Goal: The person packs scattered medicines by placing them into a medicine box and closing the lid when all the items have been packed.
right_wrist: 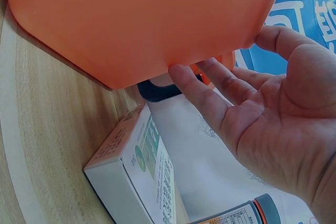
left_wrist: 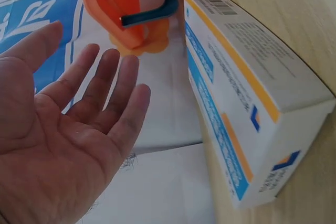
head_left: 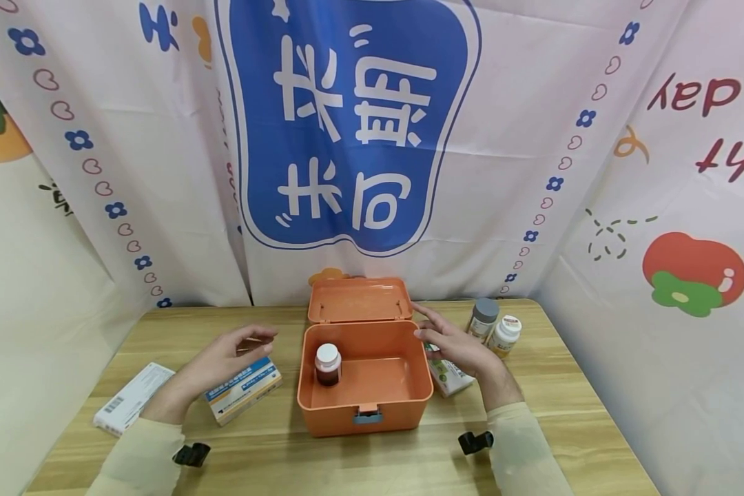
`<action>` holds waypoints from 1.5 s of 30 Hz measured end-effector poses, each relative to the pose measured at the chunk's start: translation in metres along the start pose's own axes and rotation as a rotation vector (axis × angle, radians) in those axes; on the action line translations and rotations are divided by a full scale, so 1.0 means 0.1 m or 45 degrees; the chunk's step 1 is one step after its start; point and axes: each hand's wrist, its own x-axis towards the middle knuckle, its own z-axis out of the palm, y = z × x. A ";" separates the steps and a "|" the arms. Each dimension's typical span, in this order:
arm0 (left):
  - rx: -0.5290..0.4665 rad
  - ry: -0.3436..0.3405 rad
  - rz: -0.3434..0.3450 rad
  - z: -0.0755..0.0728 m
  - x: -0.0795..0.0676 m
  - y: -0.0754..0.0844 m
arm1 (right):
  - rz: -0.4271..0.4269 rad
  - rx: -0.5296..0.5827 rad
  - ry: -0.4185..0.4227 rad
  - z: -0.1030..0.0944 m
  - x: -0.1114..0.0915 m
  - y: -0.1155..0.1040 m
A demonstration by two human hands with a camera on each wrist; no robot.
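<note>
An orange lidded storage box (head_left: pixel 335 421) stands on the table, its lid (head_left: pixel 359 302) tipped back. Inside it, on the left, a brown pill bottle with a white cap (head_left: pixel 328 365) sits upright. My right hand (head_left: pixel 459 348) touches the box's right side near the back corner, fingers extended; in the right wrist view its fingertips (right_wrist: pixel 181 74) meet the orange wall. My left hand (head_left: pixel 226 358) holds nothing, its fingers loosely spread over a blue, white and orange medicine carton (head_left: pixel 244 393). That carton lies beside the palm in the left wrist view.
A white carton with a barcode (head_left: pixel 133 399) lies at the far left. Right of the box lies a white and green carton (head_left: pixel 449 379), partly under my right hand. Behind it stand a grey-capped bottle (head_left: pixel 486 313) and a white bottle (head_left: pixel 505 334). Printed cloth hangs behind the table.
</note>
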 end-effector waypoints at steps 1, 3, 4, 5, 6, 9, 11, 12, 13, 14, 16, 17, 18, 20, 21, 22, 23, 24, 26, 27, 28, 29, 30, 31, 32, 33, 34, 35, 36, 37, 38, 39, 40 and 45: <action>-0.013 -0.008 -0.003 0.00 -0.01 -0.01 | -0.001 -0.001 0.000 0.00 0.00 0.00; -0.038 -0.027 -0.001 0.00 -0.01 -0.04 | 0.000 0.000 0.001 0.00 0.00 0.00; -0.048 -0.037 0.003 0.00 -0.02 -0.06 | 0.000 0.001 0.000 0.00 0.00 0.00; -0.057 -0.047 0.000 0.00 -0.02 -0.08 | 0.001 0.004 -0.001 0.00 0.00 0.01; -0.066 -0.055 -0.005 0.00 -0.03 -0.09 | 0.003 0.006 -0.002 0.00 0.00 0.01; -0.068 -0.077 -0.005 0.01 -0.03 -0.14 | 0.006 0.011 -0.007 0.00 0.00 0.01; -0.064 -0.091 -0.021 0.01 -0.03 -0.17 | 0.009 0.013 -0.005 0.00 0.00 0.01; -0.062 -0.100 -0.030 0.02 -0.04 -0.19 | 0.009 0.012 -0.004 0.00 0.00 0.01; -0.065 -0.109 -0.039 0.02 -0.04 -0.20 | 0.011 0.014 -0.001 0.00 0.00 0.01; -0.074 -0.117 -0.050 0.03 -0.04 -0.21 | 0.013 0.013 0.003 0.00 0.00 0.01; -0.076 -0.135 -0.046 0.03 -0.04 -0.23 | 0.010 0.009 0.003 0.00 0.00 0.01; -0.084 -0.145 -0.042 0.04 -0.05 -0.24 | 0.005 0.006 0.001 0.00 0.01 0.02; -0.086 -0.152 -0.039 0.04 -0.05 -0.25 | 0.005 0.005 0.001 0.00 0.01 0.02; -0.092 -0.164 -0.032 0.05 -0.05 -0.26 | 0.004 0.005 0.000 0.00 0.01 0.02; -0.097 -0.173 -0.027 0.05 -0.05 -0.26 | 0.004 0.006 0.000 0.00 0.01 0.02; -0.104 -0.184 -0.023 0.05 -0.05 -0.27 | 0.009 0.009 0.003 0.00 0.01 0.02; -0.106 -0.190 -0.023 0.06 -0.05 -0.28 | 0.009 0.009 0.004 0.00 0.01 0.02; -0.096 -0.194 -0.024 0.06 -0.05 -0.28 | 0.009 0.010 0.004 0.00 0.01 0.02; -0.074 -0.198 -0.029 0.07 -0.06 -0.30 | 0.003 0.007 0.002 0.00 0.01 0.02; -0.060 -0.197 -0.033 0.07 -0.06 -0.31 | 0.003 0.007 0.001 0.00 0.01 0.02; -0.038 -0.196 -0.036 0.07 -0.06 -0.32 | 0.003 0.006 0.001 0.00 0.01 0.02; -0.019 -0.195 -0.041 0.08 -0.06 -0.32 | 0.004 0.006 0.001 0.00 0.01 0.02; -0.002 -0.194 -0.046 0.08 -0.06 -0.33 | 0.003 0.006 0.000 0.00 0.01 0.02; 0.003 -0.195 -0.053 0.09 -0.06 -0.34 | 0.003 0.007 0.002 0.00 0.01 0.03; 0.007 -0.196 -0.058 0.09 -0.06 -0.34 | 0.003 0.008 0.002 0.00 0.01 0.03; 0.011 -0.196 -0.063 0.09 -0.06 -0.34 | 0.003 0.009 0.001 0.00 0.01 0.02; 0.014 -0.197 -0.067 0.10 -0.06 -0.34 | 0.002 0.011 0.000 0.00 0.01 0.02; 0.019 -0.198 -0.069 0.10 -0.06 -0.35 | 0.002 0.011 -0.001 0.00 0.01 0.02; 0.030 -0.197 -0.074 0.11 -0.06 -0.35 | 0.001 0.013 -0.002 0.00 0.01 0.02; 0.044 -0.197 -0.077 0.11 -0.05 -0.35 | 0.000 0.013 -0.002 0.00 0.01 0.02; 0.061 -0.195 -0.079 0.12 -0.05 -0.36 | 0.005 0.014 -0.003 0.00 0.01 0.02; 0.078 -0.196 -0.083 0.12 -0.05 -0.36 | 0.008 0.014 -0.002 -0.01 0.01 0.02; 0.093 -0.197 -0.090 0.13 -0.05 -0.37 | 0.007 0.010 -0.002 -0.01 0.01 0.02; 0.127 -0.219 -0.129 0.15 -0.04 -0.40 | 0.005 -0.001 -0.002 -0.01 0.01 0.02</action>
